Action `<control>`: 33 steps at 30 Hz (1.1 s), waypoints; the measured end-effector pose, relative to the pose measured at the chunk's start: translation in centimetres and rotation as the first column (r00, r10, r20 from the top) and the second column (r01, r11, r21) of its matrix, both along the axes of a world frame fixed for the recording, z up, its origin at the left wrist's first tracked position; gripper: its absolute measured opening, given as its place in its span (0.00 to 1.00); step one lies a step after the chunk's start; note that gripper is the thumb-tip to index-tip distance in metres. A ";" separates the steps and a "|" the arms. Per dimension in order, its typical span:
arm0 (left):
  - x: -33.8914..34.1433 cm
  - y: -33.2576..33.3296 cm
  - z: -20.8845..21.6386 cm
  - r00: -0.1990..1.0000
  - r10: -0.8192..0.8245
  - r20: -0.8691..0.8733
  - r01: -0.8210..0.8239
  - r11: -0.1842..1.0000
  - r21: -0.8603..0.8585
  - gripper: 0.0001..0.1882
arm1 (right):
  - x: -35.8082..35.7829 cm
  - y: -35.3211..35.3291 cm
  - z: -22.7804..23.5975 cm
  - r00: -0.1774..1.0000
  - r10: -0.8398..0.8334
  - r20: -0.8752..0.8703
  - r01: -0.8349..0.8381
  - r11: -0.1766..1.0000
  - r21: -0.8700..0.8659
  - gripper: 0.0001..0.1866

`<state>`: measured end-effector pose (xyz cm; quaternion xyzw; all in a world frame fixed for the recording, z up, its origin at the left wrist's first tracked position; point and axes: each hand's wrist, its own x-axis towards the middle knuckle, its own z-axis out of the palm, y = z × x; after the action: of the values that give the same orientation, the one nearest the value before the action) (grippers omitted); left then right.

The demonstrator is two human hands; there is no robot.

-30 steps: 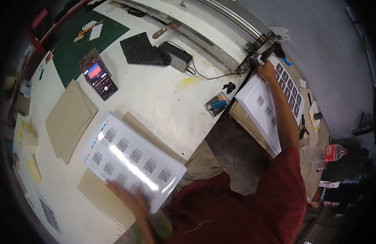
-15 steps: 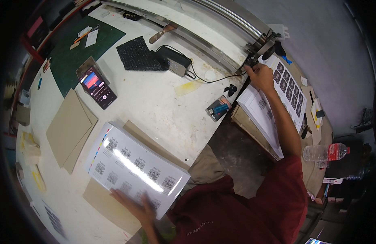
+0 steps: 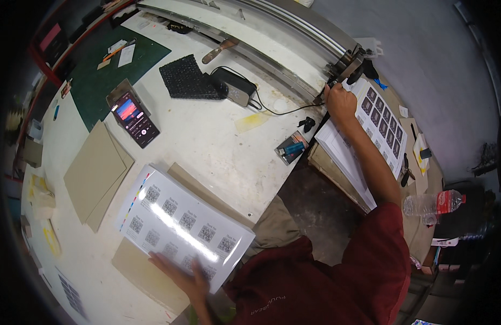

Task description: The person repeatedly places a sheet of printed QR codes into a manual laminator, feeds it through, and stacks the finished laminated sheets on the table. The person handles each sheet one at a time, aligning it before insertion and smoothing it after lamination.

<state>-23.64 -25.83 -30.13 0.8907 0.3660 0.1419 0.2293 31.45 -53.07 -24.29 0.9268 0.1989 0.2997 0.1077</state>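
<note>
Spread fingers of my left hand (image 3: 184, 277) rest on the lower edge of a stack of glossy white sheets (image 3: 201, 214) printed with square codes. The stack lies on grey-brown cardboard (image 3: 147, 273) at the table's near edge. My right arm reaches far right, where my right hand (image 3: 341, 103) is closed at the dark end fitting of a long machine with metal rollers (image 3: 315, 33). What its fingers grip is mostly hidden behind the knuckles. Just beneath that hand is another pile of printed sheets (image 3: 383, 127), some bearing dark label shapes.
On the white table (image 3: 207, 146) are a lit phone (image 3: 134, 119) on a stand, a black boxy device (image 3: 233, 85) with a cable, a scraper (image 3: 219, 50), a lighter (image 3: 292, 148), cardboard sheets (image 3: 96, 176) and a green mat (image 3: 120, 70). A plastic bottle (image 3: 431, 203) lies right.
My right hand has turned and curled tighter at the machine's end, its knuckles now upward. My left hand stays on the sheets. The whole view has shifted slightly.
</note>
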 end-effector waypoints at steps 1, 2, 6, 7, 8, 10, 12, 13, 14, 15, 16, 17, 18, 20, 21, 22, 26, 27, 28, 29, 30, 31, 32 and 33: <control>0.0 0.0 0.0 1.000 -0.001 -0.005 0.001 1.000 0.001 0.46 | 0.0 0.0 -0.1 1.000 -0.009 -0.002 0.009 1.000 0.012 0.23; -0.1 0.0 0.0 1.000 -0.002 -0.010 0.002 1.000 0.002 0.46 | 0.1 -0.1 -0.1 1.000 -0.018 -0.004 0.018 1.000 0.024 0.24; 0.1 0.0 -0.2 1.000 -0.007 0.026 0.007 1.000 -0.006 0.46 | -0.1 -0.1 0.1 1.000 -0.020 -0.012 0.020 1.000 0.006 0.24; 0.0 0.1 -0.3 0.999 -0.013 0.031 0.012 1.000 0.002 0.46 | -0.3 0.1 0.3 0.999 -0.040 -0.034 0.040 0.999 0.007 0.25; 0.1 0.1 -0.4 0.999 -0.018 0.037 0.018 1.000 0.010 0.46 | -0.5 0.3 0.6 0.997 -0.060 -0.055 0.061 0.998 0.007 0.26; 0.0 0.1 -0.4 0.998 -0.018 0.052 0.018 1.000 0.001 0.46 | -1.1 0.6 1.8 0.989 -0.107 -0.107 0.113 0.992 0.054 0.29; -0.1 0.2 -0.3 0.999 -0.011 0.040 0.011 1.000 -0.003 0.46 | -2.0 -0.6 2.9 0.972 -0.156 -0.178 0.182 0.973 0.143 0.33; 0.1 0.0 -0.2 1.000 -0.004 0.025 0.004 1.000 -0.008 0.46 | -1.8 -3.1 2.8 0.983 -0.141 -0.115 0.166 0.955 0.248 0.40; -0.1 -0.1 0.1 1.000 0.011 0.002 -0.011 1.000 -0.007 0.46 | -2.7 -4.6 4.5 0.963 -0.159 -0.218 0.223 0.923 0.313 0.41; -0.1 -0.1 0.2 1.000 0.011 -0.022 -0.011 1.000 0.002 0.46 | -2.9 -7.9 5.3 0.941 -0.232 -0.246 0.308 0.888 0.342 0.39; -0.1 -0.2 0.2 0.999 0.011 -0.044 -0.010 1.000 0.009 0.46 | -3.3 -11.6 5.8 0.926 -0.304 -0.222 0.364 0.874 0.322 0.34; 0.0 -0.2 0.2 0.998 0.002 -0.064 -0.001 1.000 0.013 0.47 | -2.3 -17.4 5.3 0.812 -0.519 -0.266 0.577 0.781 0.238 0.32; -0.1 -0.3 0.0 0.998 0.013 -0.058 -0.012 1.000 0.006 0.46 | -3.0 -21.5 5.3 0.770 -0.597 -0.225 0.638 0.732 0.239 0.33; -0.4 -0.4 -0.4 0.999 0.030 -0.042 -0.031 1.000 -0.007 0.44 | -4.2 -31.0 4.8 0.587 -0.753 -0.299 0.807 0.576 0.133 0.46; -0.9 -0.1 -0.3 0.997 0.070 -0.022 -0.071 0.996 -0.059 0.44 | -5.5 -32.3 4.3 0.528 -0.761 -0.378 0.838 0.538 0.089 0.48; -1.5 0.4 -0.3 0.995 0.104 -0.003 -0.104 0.988 -0.117 0.43 | -6.7 -33.8 4.1 0.459 -0.767 -0.448 0.867 0.497 0.038 0.50; -2.1 4.7 -0.1 0.952 0.220 0.210 -0.219 0.975 -0.032 0.36 | -8.2 -39.4 -0.8 0.463 -0.718 -0.520 0.881 0.436 0.182 0.48; -3.1 6.1 -0.5 0.961 0.260 0.094 -0.265 0.963 0.044 0.34 | -8.0 -39.5 -1.8 0.495 -0.719 -0.488 0.866 0.454 0.210 0.47; -4.6 7.5 -1.5 0.950 0.312 -0.015 -0.308 0.943 0.125 0.33 | -7.4 -38.9 -2.5 0.533 -0.714 -0.454 0.845 0.476 0.243 0.46; -5.4 8.4 -1.9 0.924 0.363 -0.121 -0.333 0.918 0.213 0.32 | -7.6 -36.4 -2.0 0.524 -0.723 -0.451 0.850 0.482 0.214 0.38; -5.8 8.9 -2.0 0.918 0.367 -0.152 -0.327 0.915 0.237 0.31 | -8.0 -34.7 -1.4 0.537 -0.741 -0.403 0.842 0.500 0.202 0.35; -6.0 9.3 -2.1 0.910 0.369 -0.186 -0.317 0.912 0.259 0.31 | -8.4 -33.5 -0.9 0.546 -0.760 -0.352 0.837 0.515 0.186 0.33; -6.0 9.4 -2.1 0.900 0.371 -0.227 -0.307 0.912 0.273 0.31 | -8.8 -33.0 -0.3 0.554 -0.778 -0.296 0.832 0.531 0.161 0.31; -5.5 9.1 -2.0 0.905 0.362 -0.225 -0.288 0.908 0.304 0.31 | -8.9 -32.9 0.1 0.599 -0.765 -0.239 0.801 0.565 0.197 0.24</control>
<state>-29.18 -16.69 -32.15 0.8499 0.5165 0.1002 0.0283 22.51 -85.95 -24.23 0.9405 -0.2717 0.1868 0.0823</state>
